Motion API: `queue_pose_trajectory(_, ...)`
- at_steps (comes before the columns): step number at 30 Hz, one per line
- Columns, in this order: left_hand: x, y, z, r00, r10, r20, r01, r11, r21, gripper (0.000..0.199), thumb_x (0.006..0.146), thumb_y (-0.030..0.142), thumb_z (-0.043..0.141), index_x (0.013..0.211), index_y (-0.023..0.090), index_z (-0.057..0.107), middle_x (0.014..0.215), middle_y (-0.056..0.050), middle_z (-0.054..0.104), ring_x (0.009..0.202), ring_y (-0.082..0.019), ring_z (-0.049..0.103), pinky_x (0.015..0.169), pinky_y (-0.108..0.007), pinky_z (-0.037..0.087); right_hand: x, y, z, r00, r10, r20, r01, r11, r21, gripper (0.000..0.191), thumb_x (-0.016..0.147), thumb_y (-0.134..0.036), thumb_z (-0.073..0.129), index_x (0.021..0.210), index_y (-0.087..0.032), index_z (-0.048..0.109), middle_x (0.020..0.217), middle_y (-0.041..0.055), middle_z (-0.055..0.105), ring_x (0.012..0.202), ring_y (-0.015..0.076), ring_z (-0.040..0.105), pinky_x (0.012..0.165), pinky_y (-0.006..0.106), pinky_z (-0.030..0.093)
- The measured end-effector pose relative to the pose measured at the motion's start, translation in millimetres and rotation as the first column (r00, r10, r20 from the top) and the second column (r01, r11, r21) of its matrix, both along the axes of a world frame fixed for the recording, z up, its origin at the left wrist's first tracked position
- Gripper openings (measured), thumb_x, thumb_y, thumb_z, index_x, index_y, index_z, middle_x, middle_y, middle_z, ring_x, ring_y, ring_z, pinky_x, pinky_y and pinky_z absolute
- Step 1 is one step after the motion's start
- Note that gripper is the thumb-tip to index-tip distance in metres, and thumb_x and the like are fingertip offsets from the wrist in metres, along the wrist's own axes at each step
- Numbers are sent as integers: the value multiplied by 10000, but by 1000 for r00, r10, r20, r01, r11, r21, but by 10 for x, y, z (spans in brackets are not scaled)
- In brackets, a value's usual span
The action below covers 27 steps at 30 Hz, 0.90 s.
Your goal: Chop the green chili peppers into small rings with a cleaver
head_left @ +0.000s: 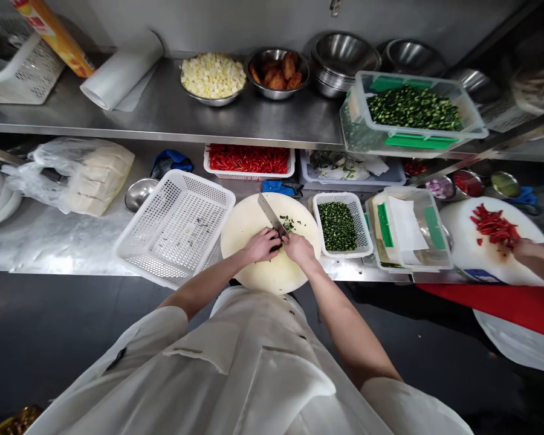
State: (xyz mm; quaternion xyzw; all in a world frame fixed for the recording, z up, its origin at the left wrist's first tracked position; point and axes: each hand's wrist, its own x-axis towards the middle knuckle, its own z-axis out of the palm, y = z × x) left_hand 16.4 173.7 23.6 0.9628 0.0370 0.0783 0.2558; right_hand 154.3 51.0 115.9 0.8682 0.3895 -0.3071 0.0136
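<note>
My right hand [299,248] is closed around the handle of a cleaver [269,211], its blade slanting to the upper left over the round cutting board [249,275]. My left hand [262,244] presses with bent fingers on a small dark green bunch beside the blade, which looks like green chilies but is mostly hidden. Chopped green bits [288,223] lie on the board just right of the blade. A white basket [367,241] of chopped green pieces stands to the board's right. Left of the board is a large white basket [172,226] with a few scraps.
Red chilies [249,158] fill a basket behind the board. At right, a co-worker's hand [526,251] touches cut red chilies [494,226] on another board [462,241]. A clear tub [414,238] stands between. The shelf [163,124] above holds bowls and a green-filled tub [403,142].
</note>
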Motion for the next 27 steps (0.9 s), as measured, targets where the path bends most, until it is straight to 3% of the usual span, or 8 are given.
queue_pose_trajectory(6, -42, 43, 17, 1000, -23, 4, 23, 1000, -1, 200, 1007, 362, 619, 1120, 244, 736, 1217, -113, 629, 1234, -301, 531, 1103, -456, 488, -52, 2, 1, 999, -36, 8, 36, 999, -38, 406, 1140, -408, 385, 1322, -194, 677, 1246, 165, 770, 1164, 276, 728, 937, 325, 506)
queue_pose_trajectory(10, -71, 53, 0, 1000, -29, 10, 29, 1000, -12, 211, 1007, 384, 625, 1135, 255, 733, 1225, -114, 632, 1237, -300, 536, 1118, -461, 478, -30, -5, -16, 1000, 9, -26, -9, 1000, -9, 401, 1132, -407, 401, 1292, -197, 703, 1252, 160, 773, 1184, 279, 719, 939, 319, 503)
queue_pose_trajectory(19, -129, 205, -31, 998, 66, 5, -66, 998, -15, 271, 977, 446, 677, 1174, 264, 717, 1274, -98, 641, 1269, -291, 568, 1158, -484, 479, 73, 265, -243, 993, -44, -109, 53, 995, 80, 364, 1122, -386, 446, 1252, -193, 725, 1265, 133, 776, 1188, 255, 720, 918, 283, 498)
queue_pose_trajectory(21, -155, 224, -40, 977, 209, 26, -210, 978, 3, 386, 978, 514, 675, 1257, 248, 693, 1366, -118, 631, 1362, -318, 537, 1222, -521, 432, 115, 257, -268, 992, -36, -122, 48, 994, 94, 363, 1121, -392, 457, 1264, -187, 720, 1274, 133, 773, 1201, 255, 715, 927, 280, 497)
queue_pose_trajectory(24, -207, 149, -111, 896, 444, 23, -444, 895, 30, 723, 961, 630, 657, 1515, 182, 537, 1610, -187, 493, 1560, -398, 372, 1303, -612, 316, 105, 194, -301, 991, -33, -126, 45, 994, 97, 372, 1126, -388, 444, 1287, -175, 702, 1284, 142, 766, 1202, 259, 713, 947, 292, 504)
queue_pose_trajectory(27, -257, -65, -204, 900, 434, -32, -432, 900, 55, 965, 961, 661, 618, 1682, 111, 287, 1757, -228, 272, 1652, -423, 209, 1325, -636, 276, 46, 205, -314, 992, -48, -114, 60, 993, 103, 386, 1129, -379, 418, 1302, -162, 686, 1280, 164, 760, 1186, 267, 718, 948, 315, 517)
